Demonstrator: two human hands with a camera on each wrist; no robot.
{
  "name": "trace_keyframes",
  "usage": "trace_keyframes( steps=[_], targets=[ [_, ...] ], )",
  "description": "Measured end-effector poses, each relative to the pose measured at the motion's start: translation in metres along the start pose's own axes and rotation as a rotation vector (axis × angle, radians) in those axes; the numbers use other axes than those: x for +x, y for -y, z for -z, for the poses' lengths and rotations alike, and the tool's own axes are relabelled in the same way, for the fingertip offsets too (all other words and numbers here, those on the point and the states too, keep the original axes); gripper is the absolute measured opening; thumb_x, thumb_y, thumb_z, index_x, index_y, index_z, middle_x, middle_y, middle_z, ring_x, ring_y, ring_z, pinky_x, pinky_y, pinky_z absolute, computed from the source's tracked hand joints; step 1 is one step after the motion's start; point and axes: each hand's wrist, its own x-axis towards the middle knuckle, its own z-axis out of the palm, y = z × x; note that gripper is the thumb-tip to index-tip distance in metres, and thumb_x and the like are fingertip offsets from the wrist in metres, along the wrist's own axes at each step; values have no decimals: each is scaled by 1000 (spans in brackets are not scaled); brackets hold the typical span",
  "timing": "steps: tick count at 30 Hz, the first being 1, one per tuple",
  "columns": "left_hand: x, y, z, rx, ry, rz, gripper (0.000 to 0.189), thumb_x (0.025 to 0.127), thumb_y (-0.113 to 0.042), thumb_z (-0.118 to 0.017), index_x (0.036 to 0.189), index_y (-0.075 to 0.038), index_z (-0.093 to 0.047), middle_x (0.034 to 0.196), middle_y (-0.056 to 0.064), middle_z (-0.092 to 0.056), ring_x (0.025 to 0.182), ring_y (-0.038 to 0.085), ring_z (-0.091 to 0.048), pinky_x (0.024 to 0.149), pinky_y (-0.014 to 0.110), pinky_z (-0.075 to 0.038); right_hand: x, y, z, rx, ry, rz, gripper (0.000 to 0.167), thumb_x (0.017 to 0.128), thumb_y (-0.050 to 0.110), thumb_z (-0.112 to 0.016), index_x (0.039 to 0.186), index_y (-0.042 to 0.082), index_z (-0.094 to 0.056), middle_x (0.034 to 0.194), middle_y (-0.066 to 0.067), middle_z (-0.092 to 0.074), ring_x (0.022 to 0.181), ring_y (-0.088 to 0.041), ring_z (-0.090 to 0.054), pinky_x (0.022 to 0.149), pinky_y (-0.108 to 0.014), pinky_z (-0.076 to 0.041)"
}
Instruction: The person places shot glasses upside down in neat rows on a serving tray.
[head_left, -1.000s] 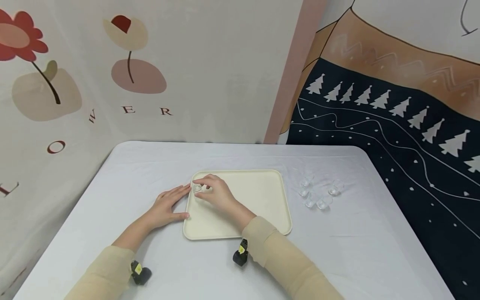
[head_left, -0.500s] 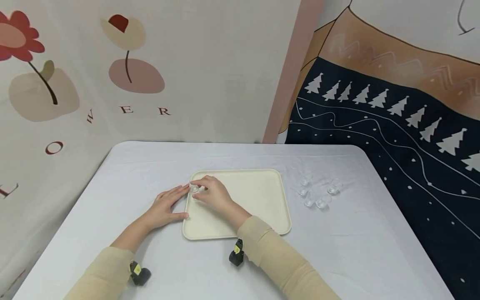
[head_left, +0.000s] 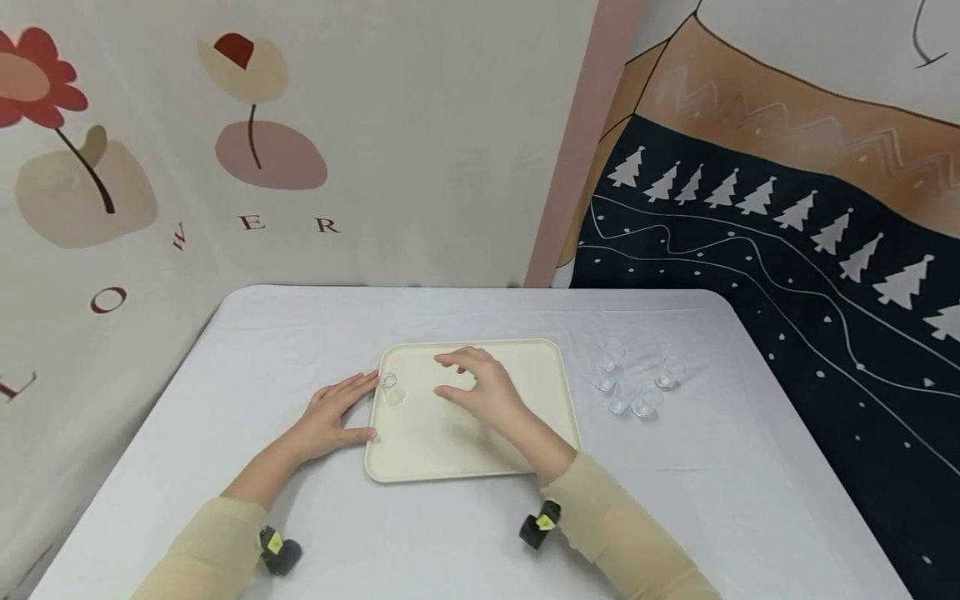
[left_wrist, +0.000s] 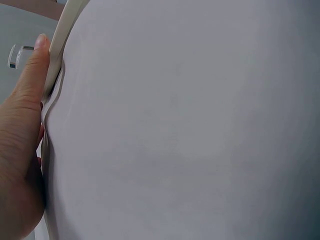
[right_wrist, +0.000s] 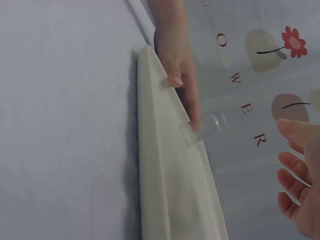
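A small clear cup stands on the cream tray, close to its left rim. It shows at the upper left of the left wrist view and, in the right wrist view, as a see-through cup on the tray. My left hand lies with straight fingers against the tray's left edge, thumb and fingertips touching it. Over the middle of the tray hovers my right hand, thumb and fingers spread apart with nothing between them, to the right of the cup.
Several more clear cups stand in a loose group on the white-covered table, right of the tray. One cup is a little apart from them. Printed cloths hang behind the table.
My right hand has let go of the clear cup and moved right, its fingers wider apart. The cup stays near the tray's left rim. My left hand has kept its place.
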Motion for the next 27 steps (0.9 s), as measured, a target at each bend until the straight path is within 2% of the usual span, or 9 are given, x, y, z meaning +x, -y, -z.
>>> trace_keyframes(
  steps=[6,8,13,17,21,27],
  targets=[
    [0,-2,0,-9,-1,0,91,76,-47,-76,147,-6,-36,154,13,-30,139,38,-22,105,64,-10,-27,-8,45,-3,-104,46,41,78,12,-81,116,8,-68,110,2,-67,92,-18,-58,73,-44,-48],
    [0,-2,0,-10,1,4,92,76,-47,-76,147,-6,-36,154,13,-29,139,38,-22,105,64,-10,-36,-12,59,-26,-128,47,41,77,12,-81,116,8,-68,109,1,-67,91,-19,-58,73,-41,-47],
    [1,-3,0,-2,0,3,92,76,-48,-76,148,-6,-36,154,13,-29,139,38,-22,105,64,-10,-60,-22,93,-66,-168,2,42,77,10,-81,117,9,-67,110,-1,-66,93,-27,-59,76,-44,-46],
    [1,-2,0,-5,-8,-12,91,76,-47,-76,147,-6,-36,153,13,-30,139,38,-23,104,64,-10,-80,-30,118,-126,-229,-13,43,75,5,-82,116,8,-68,111,-3,-65,93,-23,-59,75,-48,-46],
    [0,-2,0,-11,-8,-18,90,77,-46,-76,147,-6,-36,153,14,-30,139,39,-23,104,65,-11,-99,-41,141,-183,-308,-15,44,73,0,-82,114,6,-69,109,-4,-66,90,-23,-58,74,-39,-45],
    [0,0,-1,-11,-8,-15,91,77,-47,-76,148,-7,-36,153,13,-30,139,38,-23,104,65,-10,-124,-60,174,-240,-410,-20,48,69,-8,-82,114,2,-67,108,-9,-66,87,-16,-56,71,-28,-40]
  ],
)
